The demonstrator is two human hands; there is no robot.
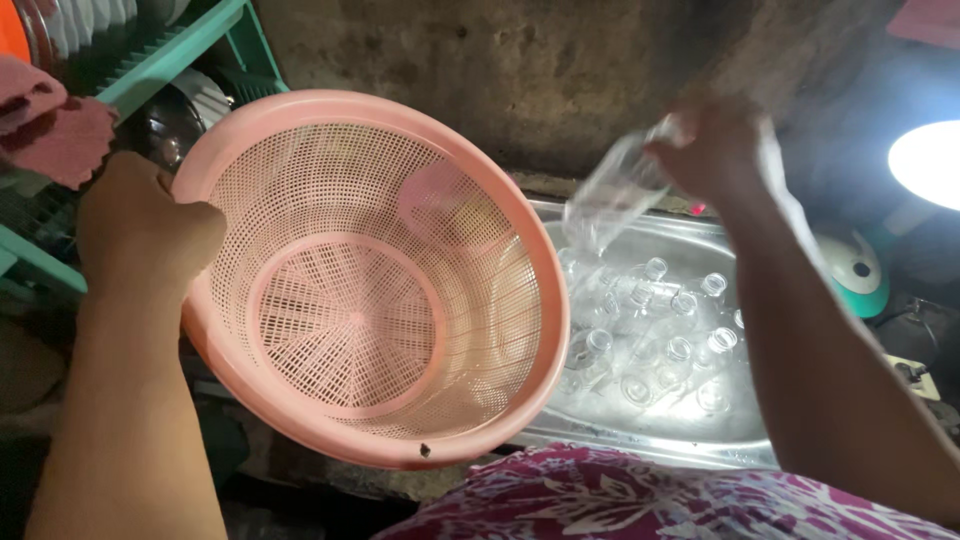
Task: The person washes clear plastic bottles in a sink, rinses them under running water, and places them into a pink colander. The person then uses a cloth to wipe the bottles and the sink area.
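My left hand (140,225) grips the rim of a round pink plastic basket (370,290) and holds it tilted, its empty mesh inside facing me. My right hand (715,140) is raised over the sink and holds a clear plastic bottle (615,190), blurred, its lower end pointing down towards the basin. In the steel sink (640,435) lie several more clear bottles (665,335), mouths up, in water.
A green dish rack (175,55) with plates and a pink cloth (55,125) stands at the upper left. A rough dark wall rises behind the sink. A bright lamp (925,160) and a teal-and-white object (855,270) sit at the right.
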